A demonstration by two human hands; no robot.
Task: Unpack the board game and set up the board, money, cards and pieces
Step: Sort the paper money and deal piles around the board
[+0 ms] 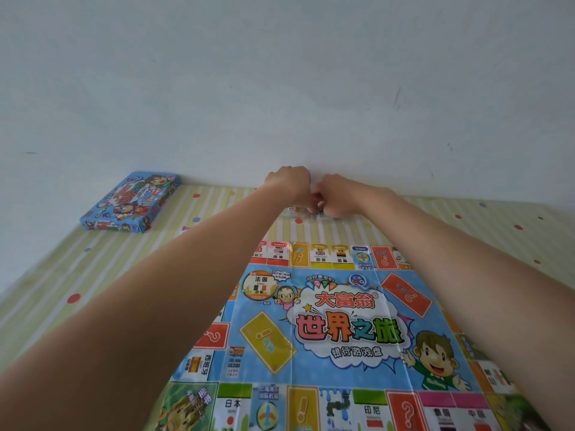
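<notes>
The paper game board point(339, 331) lies unfolded and flat on the striped sheet in front of me, blue in the middle with country squares around it. Beyond its far edge, close to the wall, my left hand point(287, 181) and my right hand point(337, 195) are stretched out and meet, both with fingers curled around a small packet of game parts point(314, 206). Only a sliver of red and white shows between the fingers, so what the packet holds is hidden. The blue game box point(130, 202) lies closed at the far left against the wall.
A green-and-white striped sheet with coloured dots point(93, 275) covers the surface. A pale wall point(280, 88) rises right behind my hands. Bare sheet shows to the left of the board and at the far right.
</notes>
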